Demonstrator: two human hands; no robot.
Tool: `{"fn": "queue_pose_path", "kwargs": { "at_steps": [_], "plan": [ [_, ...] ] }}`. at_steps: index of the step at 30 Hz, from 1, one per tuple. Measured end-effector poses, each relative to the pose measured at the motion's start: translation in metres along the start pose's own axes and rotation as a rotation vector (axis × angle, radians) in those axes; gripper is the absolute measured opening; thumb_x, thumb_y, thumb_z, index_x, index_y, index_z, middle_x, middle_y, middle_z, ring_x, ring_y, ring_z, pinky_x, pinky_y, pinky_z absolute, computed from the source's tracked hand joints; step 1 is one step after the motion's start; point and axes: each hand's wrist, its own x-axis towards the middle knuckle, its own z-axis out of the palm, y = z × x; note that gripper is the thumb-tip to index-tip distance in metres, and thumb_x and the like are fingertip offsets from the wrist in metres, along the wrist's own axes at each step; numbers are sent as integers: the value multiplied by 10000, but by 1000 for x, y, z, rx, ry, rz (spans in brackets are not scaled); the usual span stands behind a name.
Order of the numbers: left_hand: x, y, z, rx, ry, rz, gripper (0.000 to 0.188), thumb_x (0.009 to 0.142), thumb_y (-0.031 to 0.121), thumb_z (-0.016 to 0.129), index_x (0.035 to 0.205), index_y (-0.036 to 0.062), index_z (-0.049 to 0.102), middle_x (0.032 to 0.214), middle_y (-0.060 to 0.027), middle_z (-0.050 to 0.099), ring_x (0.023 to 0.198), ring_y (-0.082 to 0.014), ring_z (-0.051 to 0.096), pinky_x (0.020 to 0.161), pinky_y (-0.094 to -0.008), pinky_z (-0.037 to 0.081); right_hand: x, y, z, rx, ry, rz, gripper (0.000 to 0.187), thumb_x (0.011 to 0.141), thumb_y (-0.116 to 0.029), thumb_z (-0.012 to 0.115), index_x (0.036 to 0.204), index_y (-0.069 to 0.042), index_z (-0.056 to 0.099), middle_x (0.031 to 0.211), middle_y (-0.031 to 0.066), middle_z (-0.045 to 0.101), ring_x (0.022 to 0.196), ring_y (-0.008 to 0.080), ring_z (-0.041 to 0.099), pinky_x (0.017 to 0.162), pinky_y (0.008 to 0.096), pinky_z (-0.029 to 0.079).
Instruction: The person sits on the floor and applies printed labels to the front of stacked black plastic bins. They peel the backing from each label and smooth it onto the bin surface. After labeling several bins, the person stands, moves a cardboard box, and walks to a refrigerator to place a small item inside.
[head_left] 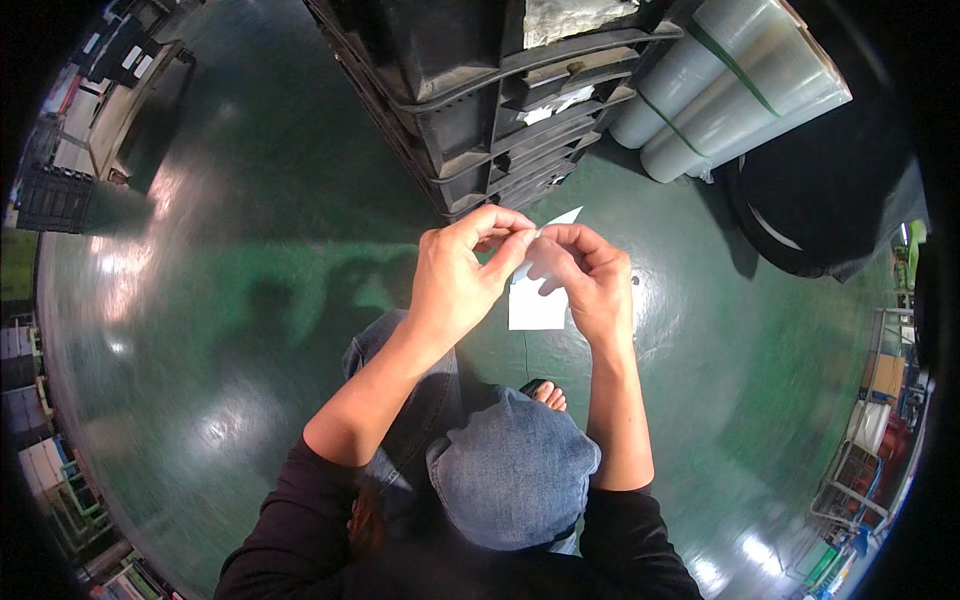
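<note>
My left hand (462, 272) and my right hand (592, 283) meet in front of me, fingertips almost touching. Both are closed in a pinch at a piece of white paper (535, 308). Its squarish lower part shows below the fingers, and a pointed corner sticks out above the right index finger. The fingers hide the middle, so I cannot tell whether it is one folded piece or two. The right thumb looks slightly blurred. A thin dark line runs down from the paper's lower edge; I cannot tell if it is a thread or a floor mark.
Stacked black plastic crates (450, 120) rise just beyond my hands. Strapped rolls of clear film (740, 100) and a large black-covered round object (825, 200) are at the far right. My denim-covered knee (515, 470) is below; a bench (125, 110) stands far left on green floor (260, 220).
</note>
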Motion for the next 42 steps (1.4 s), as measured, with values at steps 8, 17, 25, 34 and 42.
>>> {"fn": "queue_pose_path", "kwargs": {
  "at_steps": [8, 17, 25, 34, 42],
  "plan": [
    [6, -8, -1, 490, 105, 574, 138, 755, 58, 691, 892, 48, 681, 862, -72, 679, 816, -218, 646, 698, -316, 481, -2, -3, 2, -49, 57, -38, 170, 875, -111, 587, 959, 31, 631, 803, 61, 666, 681, 102, 624, 578, 238, 508],
    [6, -8, 5, 628, 129, 671, 151, 728, 66, 704, 873, 51, 664, 845, -70, 672, 795, -214, 641, 681, -316, 469, -4, -3, 1, -151, 90, -56, 164, 870, -110, 598, 944, 32, 631, 782, 63, 671, 663, 103, 628, 571, 238, 507],
    [5, -11, 7, 546, 83, 618, 147, 734, 53, 700, 876, 48, 662, 830, -71, 669, 758, -216, 639, 658, -320, 476, -6, 0, 0, -82, 115, -18, 173, 854, -126, 620, 930, 29, 632, 728, 39, 642, 647, 83, 597, 581, 216, 477],
    [6, -14, 10, 397, 75, 483, 124, 748, 65, 687, 868, 48, 661, 783, -80, 661, 697, -219, 637, 608, -318, 491, -8, 2, -2, -119, 116, -32, 165, 851, -125, 625, 922, 23, 633, 718, 36, 640, 652, 80, 600, 573, 215, 475],
    [3, -19, 9, 173, -34, 140, 136, 789, 70, 683, 923, 49, 694, 820, -73, 700, 724, -143, 664, 614, -258, 488, -9, 7, -4, -83, 96, 12, 176, 845, -124, 632, 936, 27, 639, 734, 45, 649, 658, 89, 610, 580, 217, 482]
  ]
}}
